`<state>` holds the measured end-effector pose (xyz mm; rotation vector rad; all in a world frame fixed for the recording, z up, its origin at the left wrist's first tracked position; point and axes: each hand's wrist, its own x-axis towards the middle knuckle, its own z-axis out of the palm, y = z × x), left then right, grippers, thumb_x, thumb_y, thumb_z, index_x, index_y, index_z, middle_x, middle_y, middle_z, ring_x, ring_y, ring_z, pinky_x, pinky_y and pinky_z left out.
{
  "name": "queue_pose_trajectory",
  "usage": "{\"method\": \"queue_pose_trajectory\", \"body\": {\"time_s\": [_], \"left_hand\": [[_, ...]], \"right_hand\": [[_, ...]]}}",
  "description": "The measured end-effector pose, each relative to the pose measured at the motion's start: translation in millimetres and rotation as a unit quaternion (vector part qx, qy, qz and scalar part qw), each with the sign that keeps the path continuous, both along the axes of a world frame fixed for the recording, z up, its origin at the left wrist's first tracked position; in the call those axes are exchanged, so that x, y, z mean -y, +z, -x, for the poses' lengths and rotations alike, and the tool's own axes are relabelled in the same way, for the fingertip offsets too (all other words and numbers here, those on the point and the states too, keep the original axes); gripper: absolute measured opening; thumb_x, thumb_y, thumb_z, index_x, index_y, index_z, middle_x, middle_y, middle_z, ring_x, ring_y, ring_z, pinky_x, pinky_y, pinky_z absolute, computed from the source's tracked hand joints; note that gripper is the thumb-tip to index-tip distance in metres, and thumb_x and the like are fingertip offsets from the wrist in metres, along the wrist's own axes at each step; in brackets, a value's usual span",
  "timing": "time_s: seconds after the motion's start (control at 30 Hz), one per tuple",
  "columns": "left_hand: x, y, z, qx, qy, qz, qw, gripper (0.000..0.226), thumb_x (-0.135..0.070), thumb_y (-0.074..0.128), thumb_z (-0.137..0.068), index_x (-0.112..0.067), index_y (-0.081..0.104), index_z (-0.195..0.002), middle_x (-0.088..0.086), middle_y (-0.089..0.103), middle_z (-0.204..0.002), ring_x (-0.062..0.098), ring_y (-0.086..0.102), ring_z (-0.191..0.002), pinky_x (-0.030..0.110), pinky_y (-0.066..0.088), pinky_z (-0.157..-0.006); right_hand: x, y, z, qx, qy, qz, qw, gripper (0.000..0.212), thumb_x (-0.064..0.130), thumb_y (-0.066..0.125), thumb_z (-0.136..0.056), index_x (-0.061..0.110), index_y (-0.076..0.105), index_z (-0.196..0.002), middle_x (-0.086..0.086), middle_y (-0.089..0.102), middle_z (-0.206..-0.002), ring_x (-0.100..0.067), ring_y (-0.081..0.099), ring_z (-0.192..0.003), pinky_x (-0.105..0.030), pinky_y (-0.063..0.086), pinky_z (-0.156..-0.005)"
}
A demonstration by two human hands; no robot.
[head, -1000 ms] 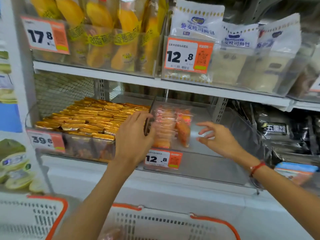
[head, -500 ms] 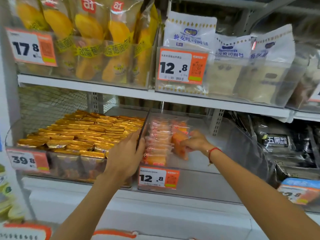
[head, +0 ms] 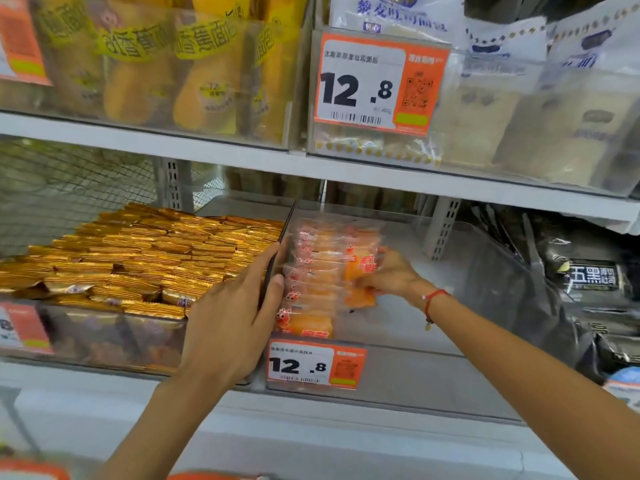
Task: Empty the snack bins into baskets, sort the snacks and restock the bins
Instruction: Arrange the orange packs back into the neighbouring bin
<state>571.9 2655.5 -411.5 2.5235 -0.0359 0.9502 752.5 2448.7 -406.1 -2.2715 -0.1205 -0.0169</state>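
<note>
Gold-wrapped snacks [head: 138,258] heaped in the left bin at nine o'clock. Left hand [head: 235,320] gripping the dark divider [head: 277,251] at the clear bin's [head: 485,271] left wall, thumb pressed to the inner side. At three o'clock of that, right hand [head: 391,275] inside the bin pinching orange snack packets [head: 360,271] beside the stacked row [head: 308,282], above the 12.8 price tag [head: 315,365].

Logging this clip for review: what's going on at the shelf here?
A person is working in a clear bin of orange snack packs on the lower shelf. The right hand grips packs standing in the bin, while the left hand holds the dark divider beside the gold-wrapped snacks. Most of the bin is bare.
</note>
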Motion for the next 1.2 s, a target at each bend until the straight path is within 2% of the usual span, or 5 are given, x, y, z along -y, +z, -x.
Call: {"method": "queue_pose_trajectory", "body": {"time_s": [0.5,0.7,0.93,1.03,1.2], "left_hand": [[2,-2,0,0.028,0.005,-0.025,0.999,0.049,-0.042,0.030,-0.101,-0.023,0.041,-0.145,-0.015,0.049,-0.068,-0.002,0.036,-0.052,0.007,0.019,-0.048],[2,-1,-2,0.043,0.010,-0.025,0.999,0.051,-0.046,0.024,-0.100,-0.029,0.036,-0.147,-0.017,0.048,-0.071,-0.009,0.035,-0.052,0.011,0.022,-0.047],[1,12,12,0.043,0.042,-0.125,0.990,0.051,-0.043,0.027,-0.102,-0.014,0.046,-0.139,0.006,0.057,-0.135,0.023,0.049,-0.125,0.036,0.034,-0.104],[5,8,53,0.125,0.031,-0.137,0.982,0.034,-0.033,0.041,-0.097,-0.013,0.060,-0.117,0.005,0.066,-0.111,0.024,0.057,-0.102,0.034,0.039,-0.083],[12,-68,127,-0.170,-0.007,-0.041,0.985,0.022,-0.031,0.049,-0.098,-0.030,0.061,-0.116,-0.010,0.065,-0.108,0.018,0.064,-0.101,0.036,0.051,-0.075]], "right_hand": [[5,9,1,-0.050,0.010,-0.015,0.999,0.033,0.012,0.063,-0.092,0.018,0.048,-0.122,-0.008,0.058,-0.121,-0.027,0.058,-0.114,-0.036,0.051,-0.090],[24,20,11,-0.065,-0.008,-0.027,0.997,0.084,0.019,0.074,-0.084,0.014,0.021,-0.150,-0.011,0.053,-0.132,-0.027,0.055,-0.116,-0.034,0.050,-0.085],[50,41,122,0.295,0.104,0.186,0.931,0.039,0.018,0.068,-0.087,0.021,0.057,-0.124,0.003,0.059,-0.108,-0.014,0.057,-0.086,-0.030,0.046,-0.073],[52,28,188,0.417,0.207,0.286,0.837,0.019,0.020,0.063,-0.086,0.030,0.065,-0.102,0.013,0.062,-0.092,-0.009,0.055,-0.079,-0.025,0.042,-0.060],[37,-56,256,0.037,0.379,0.347,0.857,0.027,0.030,0.054,-0.094,0.034,0.060,-0.120,0.017,0.061,-0.102,-0.009,0.056,-0.094,-0.025,0.038,-0.072]]}}
